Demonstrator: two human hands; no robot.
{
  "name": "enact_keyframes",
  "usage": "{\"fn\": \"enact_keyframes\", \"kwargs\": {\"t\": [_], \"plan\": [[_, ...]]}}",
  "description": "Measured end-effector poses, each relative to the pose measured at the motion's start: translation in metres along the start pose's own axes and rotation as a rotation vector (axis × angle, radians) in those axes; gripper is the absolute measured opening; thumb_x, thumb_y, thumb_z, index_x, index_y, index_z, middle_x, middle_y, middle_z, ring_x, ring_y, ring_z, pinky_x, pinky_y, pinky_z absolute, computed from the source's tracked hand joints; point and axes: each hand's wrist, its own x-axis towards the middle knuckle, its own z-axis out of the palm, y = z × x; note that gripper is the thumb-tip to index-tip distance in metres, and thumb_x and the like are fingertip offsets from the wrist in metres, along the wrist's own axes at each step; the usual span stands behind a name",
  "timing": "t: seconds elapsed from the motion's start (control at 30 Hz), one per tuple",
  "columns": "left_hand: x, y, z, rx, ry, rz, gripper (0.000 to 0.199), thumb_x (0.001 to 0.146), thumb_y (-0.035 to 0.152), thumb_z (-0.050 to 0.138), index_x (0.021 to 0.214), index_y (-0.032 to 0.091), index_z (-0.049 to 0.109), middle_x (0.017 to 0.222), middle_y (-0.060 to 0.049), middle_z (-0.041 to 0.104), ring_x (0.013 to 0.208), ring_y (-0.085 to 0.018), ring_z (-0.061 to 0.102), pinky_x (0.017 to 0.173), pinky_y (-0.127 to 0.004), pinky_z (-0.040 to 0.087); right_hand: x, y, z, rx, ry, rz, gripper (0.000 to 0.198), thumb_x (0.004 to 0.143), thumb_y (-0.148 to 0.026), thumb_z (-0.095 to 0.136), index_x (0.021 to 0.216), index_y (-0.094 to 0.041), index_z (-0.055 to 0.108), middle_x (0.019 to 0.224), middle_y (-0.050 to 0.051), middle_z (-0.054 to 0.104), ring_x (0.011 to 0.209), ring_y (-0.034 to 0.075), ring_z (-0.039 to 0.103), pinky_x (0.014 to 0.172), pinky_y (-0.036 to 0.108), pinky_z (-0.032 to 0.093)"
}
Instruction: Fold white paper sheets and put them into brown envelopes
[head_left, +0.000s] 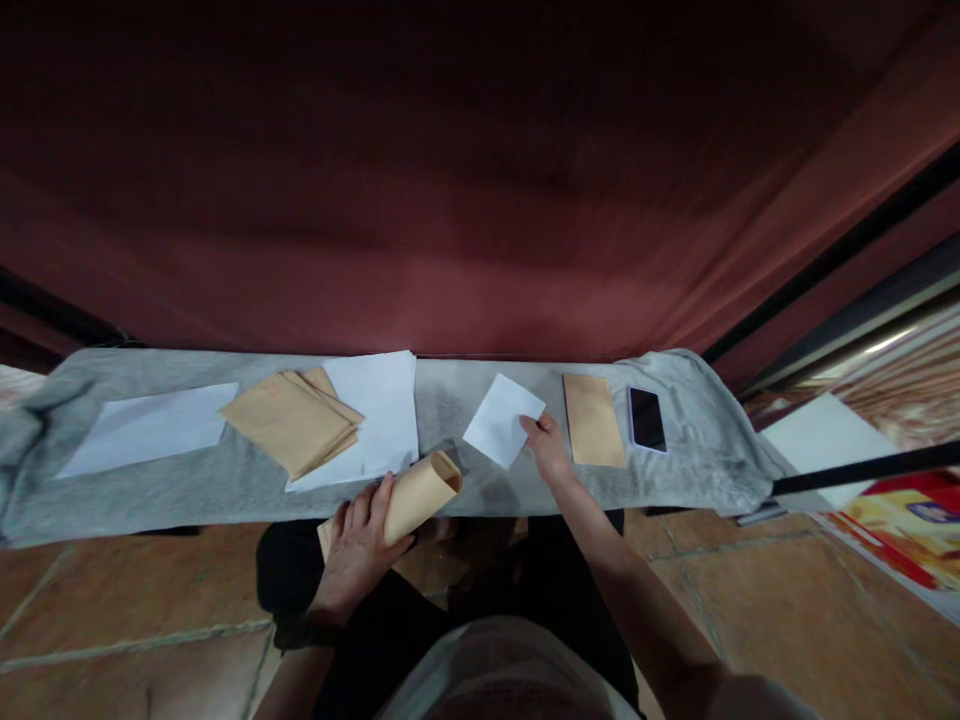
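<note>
My left hand [361, 540] is wrapped round a brown paper envelope [421, 497], which bulges into a tube with its open end toward the right. It is held over my lap at the table's near edge. Between the thumb and fingers of my right hand [547, 447] is the right corner of a folded white sheet of paper [501, 420], just over the grey cloth. To the right of that hand lies a flat brown envelope [595, 420]. Left of centre, several brown envelopes [289, 420] overlap a stack of white paper [382, 410].
A grey cloth [450, 390] covers the narrow table. On it lie a phone [647, 419] at the right and a white sheet [150, 428] at the far left. A dark red curtain [480, 250] hangs behind. A black bar [862, 468] and a red printed box [907, 525] stand at the right.
</note>
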Motion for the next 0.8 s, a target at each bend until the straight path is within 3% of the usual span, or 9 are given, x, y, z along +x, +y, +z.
{"fn": "enact_keyframes", "kwargs": {"t": [0.07,0.13,0.3,0.43,0.6,0.8], "plan": [[0.003,0.002,0.002,0.006,0.001,0.008,0.099,0.083,0.039,0.067,0.163,0.019,0.013,0.139,-0.018,0.054,0.131,-0.036,0.051,0.114,-0.054,0.034,-0.010,0.014,-0.011,0.242,0.097,0.156,0.028,0.073,-0.039,0.070,0.096,-0.023,0.069,0.082,0.000,0.075,0.078,0.021,0.071,0.072,0.031,0.057],[0.005,0.004,0.002,0.001,0.001,0.022,0.099,0.083,0.039,0.068,0.163,0.019,0.013,0.140,-0.018,0.054,0.132,-0.037,0.050,0.114,-0.054,0.033,-0.020,0.025,-0.021,0.285,0.140,0.219,0.030,0.067,-0.038,0.073,0.092,-0.024,0.066,0.082,0.001,0.075,0.080,0.022,0.071,0.070,0.031,0.057],[0.013,0.012,-0.004,-0.042,-0.020,0.036,0.101,0.082,0.040,0.069,0.163,0.021,0.012,0.141,-0.017,0.054,0.130,-0.037,0.052,0.115,-0.054,0.032,-0.023,0.031,-0.051,0.244,0.142,0.277,0.034,0.076,-0.048,0.067,0.101,-0.024,0.062,0.094,0.004,0.077,0.082,0.022,0.074,0.070,0.033,0.061],[0.020,0.016,-0.006,-0.057,-0.060,0.056,0.106,0.079,0.038,0.071,0.163,0.021,0.009,0.145,-0.018,0.051,0.136,-0.037,0.047,0.116,-0.054,0.031,-0.008,0.029,-0.068,0.069,0.065,0.331,0.030,0.076,-0.048,0.068,0.090,-0.022,0.066,0.079,0.004,0.074,0.068,0.021,0.070,0.059,0.033,0.059],[0.027,0.018,0.000,-0.070,-0.073,0.076,0.106,0.076,0.039,0.072,0.163,0.022,0.013,0.146,-0.017,0.050,0.137,-0.038,0.046,0.117,-0.054,0.029,0.002,0.031,-0.071,-0.057,-0.001,0.267,0.018,0.065,-0.033,0.077,0.073,-0.022,0.066,0.060,-0.003,0.064,0.061,0.018,0.062,0.056,0.028,0.053],[0.030,0.018,0.003,-0.076,-0.082,0.079,0.109,0.075,0.040,0.073,0.163,0.022,0.010,0.147,-0.018,0.049,0.139,-0.039,0.045,0.117,-0.056,0.029,-0.011,0.031,-0.056,-0.040,0.065,0.069,0.025,0.079,-0.046,0.061,0.088,-0.023,0.058,0.082,-0.001,0.067,0.075,0.017,0.061,0.068,0.027,0.051]]}}
